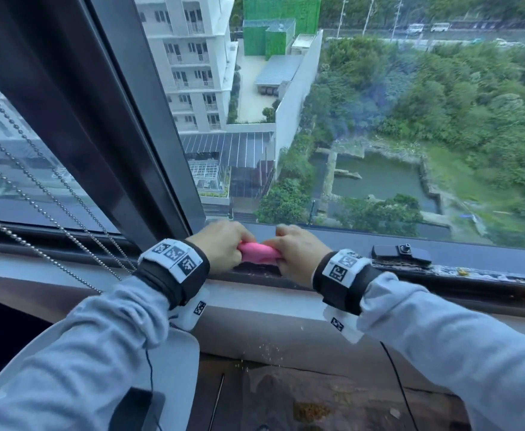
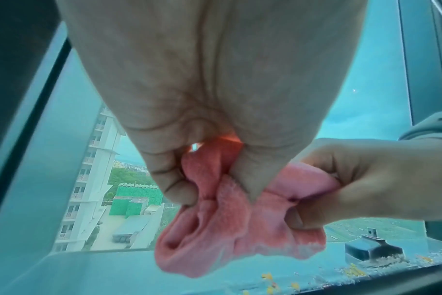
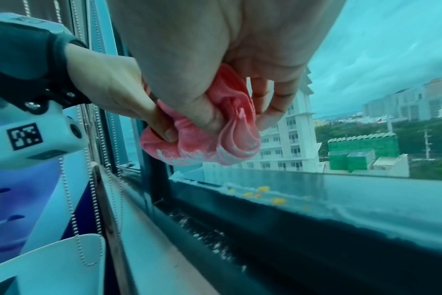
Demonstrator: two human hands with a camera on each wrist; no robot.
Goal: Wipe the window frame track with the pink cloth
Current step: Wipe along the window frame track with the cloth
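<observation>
The pink cloth [image 1: 258, 252] is bunched between both my hands, just above the dark window frame track [image 1: 460, 276]. My left hand [image 1: 224, 248] grips its left end with curled fingers, and my right hand [image 1: 297, 253] grips its right end. In the left wrist view the cloth [image 2: 222, 225] hangs in folds below my left hand [image 2: 204, 179], with the right hand [image 2: 361, 189] pinching it from the right. In the right wrist view the cloth [image 3: 209, 139] shows whitish dust on its lower edge above the track [image 3: 265, 225], held by my right hand [image 3: 215, 103] and left hand [image 3: 129, 95].
A dark latch block [image 1: 401, 252] sits on the frame to the right of my hands. Yellow crumbs and pale dust [image 3: 262, 194] lie along the track ledge. Bead chains [image 1: 46, 213] of a blind hang at the left. The thick vertical frame post [image 1: 124, 126] rises left of the hands.
</observation>
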